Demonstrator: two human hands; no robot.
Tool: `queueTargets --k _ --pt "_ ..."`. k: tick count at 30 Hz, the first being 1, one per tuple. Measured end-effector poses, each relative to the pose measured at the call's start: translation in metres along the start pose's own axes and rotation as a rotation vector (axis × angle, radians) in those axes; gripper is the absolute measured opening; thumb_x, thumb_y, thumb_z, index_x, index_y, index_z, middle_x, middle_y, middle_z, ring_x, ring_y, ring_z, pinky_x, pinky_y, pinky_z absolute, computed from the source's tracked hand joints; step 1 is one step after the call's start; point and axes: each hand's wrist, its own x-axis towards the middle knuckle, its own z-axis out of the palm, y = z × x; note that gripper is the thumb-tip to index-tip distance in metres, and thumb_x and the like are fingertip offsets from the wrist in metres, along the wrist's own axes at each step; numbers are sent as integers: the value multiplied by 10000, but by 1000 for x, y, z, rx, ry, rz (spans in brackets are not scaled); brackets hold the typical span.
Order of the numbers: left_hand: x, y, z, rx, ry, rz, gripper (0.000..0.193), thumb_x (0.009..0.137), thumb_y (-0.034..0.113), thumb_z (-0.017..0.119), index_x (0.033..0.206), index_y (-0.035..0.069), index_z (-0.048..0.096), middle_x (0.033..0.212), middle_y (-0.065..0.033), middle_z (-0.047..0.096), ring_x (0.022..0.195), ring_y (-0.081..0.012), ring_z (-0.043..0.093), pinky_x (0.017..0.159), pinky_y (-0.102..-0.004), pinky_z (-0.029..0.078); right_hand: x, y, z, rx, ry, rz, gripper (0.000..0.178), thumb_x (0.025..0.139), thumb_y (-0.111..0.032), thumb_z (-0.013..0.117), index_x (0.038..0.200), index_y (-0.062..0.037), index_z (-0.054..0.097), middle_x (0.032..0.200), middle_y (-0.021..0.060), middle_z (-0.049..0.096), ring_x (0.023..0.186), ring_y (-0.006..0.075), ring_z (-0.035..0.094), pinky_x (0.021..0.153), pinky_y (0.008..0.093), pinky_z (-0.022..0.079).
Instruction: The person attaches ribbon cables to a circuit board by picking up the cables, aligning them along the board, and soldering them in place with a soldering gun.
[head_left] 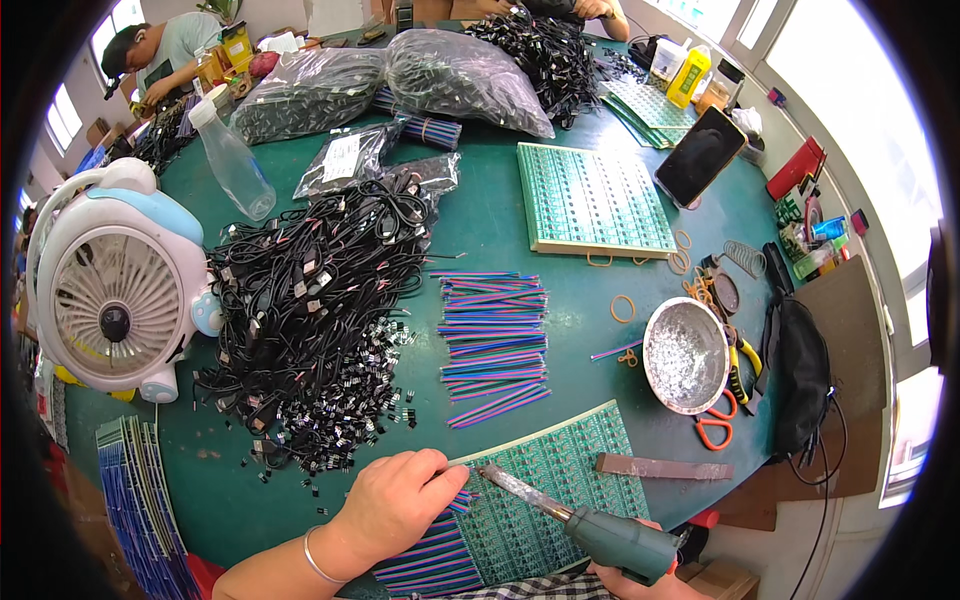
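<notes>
My left hand (pixel 395 500) is closed at the upper left edge of a green circuit board panel (pixel 565 465), its fingertips pinching short multicoloured wires (pixel 462 500). Held in my right hand (pixel 640 580) is a soldering iron (pixel 620 540) with a dark green body. Its tip comes close to the board beside my left fingertips; whether they touch is too small to tell. A row of similar wires (pixel 430 560) runs off the panel's left side. More loose striped wires (pixel 495 345) lie stacked just beyond the panel. A brown bar (pixel 660 467) rests across its right edge.
Left stand a fan (pixel 115 300) and a heap of black cables (pixel 310 290) with small connectors. Wired boards (pixel 145 510) lie front left. To the right are a metal bowl (pixel 686 357), scissors (pixel 716 425) and a phone (pixel 700 157). Stacked boards (pixel 595 205) and filled bags (pixel 460 80) sit farther back.
</notes>
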Motion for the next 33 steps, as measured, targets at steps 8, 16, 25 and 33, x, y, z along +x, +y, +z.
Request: queueTargets --k 8,16,25,33 --pt "0 1 0 -1 8 13 317 667 32 730 979 85 725 868 -54 613 702 -234 648 562 -349 537 8 -14 -9 -28 -97 59 263 906 -217 755 1066 -20 685 961 106 720 829 247 682 756 372 546" --pt "5 4 -10 -117 -59 -72 349 695 -3 753 1034 76 724 938 -79 639 780 -258 666 630 -349 562 7 -18 -8 215 -51 217 183 954 -209 696 954 -28 667 852 78 696 774 216 658 732 381 538" --pt "1 25 -56 -1145 -148 -595 264 1034 99 569 1290 36 588 1009 -121 673 845 -210 701 757 -324 574 10 -36 -11 422 15 416 74 970 -69 633 955 -2 662 856 84 704 748 182 650 702 350 536" --pt "-10 32 -25 -1642 -413 -961 480 1096 185 493 1528 46 340 1125 -133 659 900 -192 691 807 -319 576 6 -34 -11 519 62 432 89 958 -31 627 1030 11 658 850 90 709 740 177 652 696 340 541"
